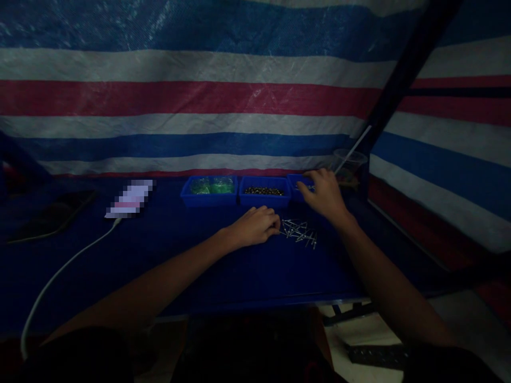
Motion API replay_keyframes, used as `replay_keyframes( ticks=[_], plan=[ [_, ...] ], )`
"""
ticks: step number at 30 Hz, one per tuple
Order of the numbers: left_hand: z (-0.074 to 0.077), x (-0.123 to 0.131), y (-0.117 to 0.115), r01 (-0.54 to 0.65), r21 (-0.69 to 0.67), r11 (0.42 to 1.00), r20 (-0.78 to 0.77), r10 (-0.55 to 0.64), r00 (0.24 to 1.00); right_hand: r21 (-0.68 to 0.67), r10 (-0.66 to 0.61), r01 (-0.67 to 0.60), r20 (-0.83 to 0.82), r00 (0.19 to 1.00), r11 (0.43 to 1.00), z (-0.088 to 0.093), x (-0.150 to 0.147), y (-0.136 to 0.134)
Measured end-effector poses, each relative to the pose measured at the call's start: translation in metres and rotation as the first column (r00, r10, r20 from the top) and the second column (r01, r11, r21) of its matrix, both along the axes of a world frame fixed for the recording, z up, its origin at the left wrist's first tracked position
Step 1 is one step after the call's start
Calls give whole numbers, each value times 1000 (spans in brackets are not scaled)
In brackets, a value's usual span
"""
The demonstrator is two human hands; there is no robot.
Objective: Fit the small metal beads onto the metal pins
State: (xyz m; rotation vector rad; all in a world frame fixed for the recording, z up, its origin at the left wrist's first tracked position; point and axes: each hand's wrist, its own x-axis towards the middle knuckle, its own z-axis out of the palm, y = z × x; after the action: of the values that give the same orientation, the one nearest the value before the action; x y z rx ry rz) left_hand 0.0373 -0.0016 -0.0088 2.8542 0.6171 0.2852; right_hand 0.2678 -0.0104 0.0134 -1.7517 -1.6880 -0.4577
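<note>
Head view: left hand [259,225] is curled at the left edge of a loose pile of thin metal pins [300,233] on the blue table [255,276], can't tell if it's pinching one. Right hand [324,192] is over the right-hand blue bin [294,197], thumb spread from fingers; middle bin [264,200] (small dark-and-shiny pieces [263,191]) sits just left of it.

Two hands [259,225], three blue plastic bins [209,201], one clear plastic cup [361,158], one white stick [356,146], one white cable [66,265], one dark flat device [56,213] — and one loose pile of slim metal pins [299,232], its pieces too tangled to count.
</note>
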Motion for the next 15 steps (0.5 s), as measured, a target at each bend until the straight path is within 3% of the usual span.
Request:
replay_keyframes(
  ticks=[3,6,9,15],
  plan=[
    [-3,-6,6,-41,17,999,22,40,999,-62,270,-270,-13,963,961,2,-31,-10],
    [-4,-18,14,-153,-28,988,93,155,984,-215,508,-498,-11,861,840,3,-59,-22],
    [2,-28,21,-280,-85,956,172,291,941,-284,567,-532,53,822,798,2,-74,-30],
    [17,-28,16,-326,-212,921,270,376,887,-228,495,-451,199,846,863,2,-80,-34]
  ],
)
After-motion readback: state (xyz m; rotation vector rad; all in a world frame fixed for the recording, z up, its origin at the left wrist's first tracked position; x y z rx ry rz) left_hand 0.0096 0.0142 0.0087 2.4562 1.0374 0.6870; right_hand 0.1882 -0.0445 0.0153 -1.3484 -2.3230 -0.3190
